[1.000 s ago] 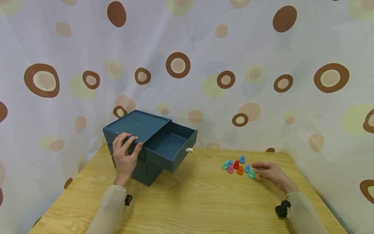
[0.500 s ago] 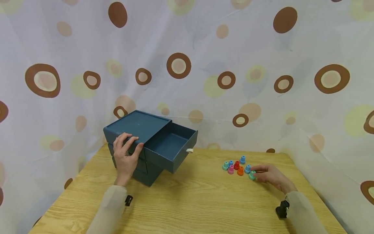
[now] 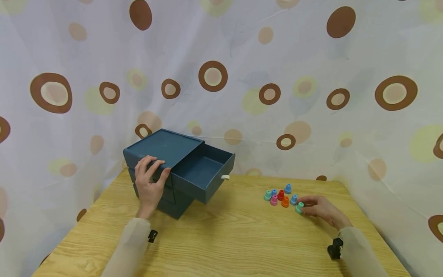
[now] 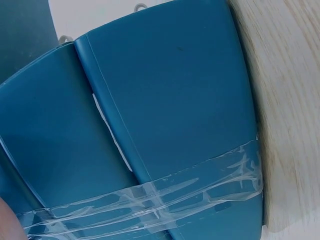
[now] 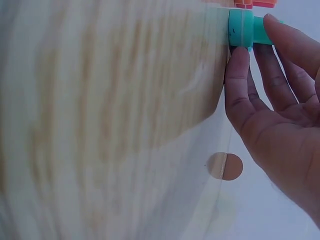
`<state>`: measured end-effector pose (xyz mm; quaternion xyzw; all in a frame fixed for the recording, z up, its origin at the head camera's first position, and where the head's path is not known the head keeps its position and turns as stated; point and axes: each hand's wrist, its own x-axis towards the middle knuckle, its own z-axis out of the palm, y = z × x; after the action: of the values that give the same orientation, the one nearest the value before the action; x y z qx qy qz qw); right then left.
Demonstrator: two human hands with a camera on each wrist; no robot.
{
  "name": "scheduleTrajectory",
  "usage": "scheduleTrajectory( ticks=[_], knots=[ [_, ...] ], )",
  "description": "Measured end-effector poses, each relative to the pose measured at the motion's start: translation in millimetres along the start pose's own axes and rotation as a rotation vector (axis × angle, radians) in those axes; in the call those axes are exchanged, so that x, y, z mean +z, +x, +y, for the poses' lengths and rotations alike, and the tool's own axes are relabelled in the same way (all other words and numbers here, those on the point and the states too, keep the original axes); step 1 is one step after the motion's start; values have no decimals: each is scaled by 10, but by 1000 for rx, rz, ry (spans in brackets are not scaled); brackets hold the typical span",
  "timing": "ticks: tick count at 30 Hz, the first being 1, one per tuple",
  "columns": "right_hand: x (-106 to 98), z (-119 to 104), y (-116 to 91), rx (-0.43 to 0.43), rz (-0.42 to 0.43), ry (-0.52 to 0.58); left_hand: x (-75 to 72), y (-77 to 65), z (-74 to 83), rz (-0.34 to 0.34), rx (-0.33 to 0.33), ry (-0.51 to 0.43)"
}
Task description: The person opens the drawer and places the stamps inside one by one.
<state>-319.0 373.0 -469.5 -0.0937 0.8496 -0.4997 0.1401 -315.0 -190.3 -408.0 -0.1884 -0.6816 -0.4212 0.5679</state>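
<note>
My left hand rests with spread fingers against the near side and top edge of a blue drawer unit. Its top drawer is pulled out to the right and bare inside, with a white tab handle in front. At right, my right hand pinches a small green peg with a flared base, thumb and fingertips around it. In the right wrist view, the thumb lies at the narrow end of the green peg and a finger at its base. The peg stands on or close over the table.
Beside the right hand stand several similar pegs: blue, orange, red, pink and another green one. The wooden table meets a spotted curtain. Clear tape wraps the unit's side.
My right hand has moved in from beside the green peg and closed its fingertips on it. The left hand stays on the drawer unit, and the drawer has not moved.
</note>
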Motion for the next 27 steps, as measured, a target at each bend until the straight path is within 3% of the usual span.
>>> scheduleTrajectory(
  ticks=[7, 12, 27],
  knots=[
    [16, -2, 26, -49, 21, -12, -37, 14, -15, -13, 2, 18],
    [5, -14, 2, -31, 61, -21, -41, 2, -8, -36, -8, 21],
    [-17, -143, 1, -90, 135, 82, -21, -13, -19, -29, -13, 15]
  ],
)
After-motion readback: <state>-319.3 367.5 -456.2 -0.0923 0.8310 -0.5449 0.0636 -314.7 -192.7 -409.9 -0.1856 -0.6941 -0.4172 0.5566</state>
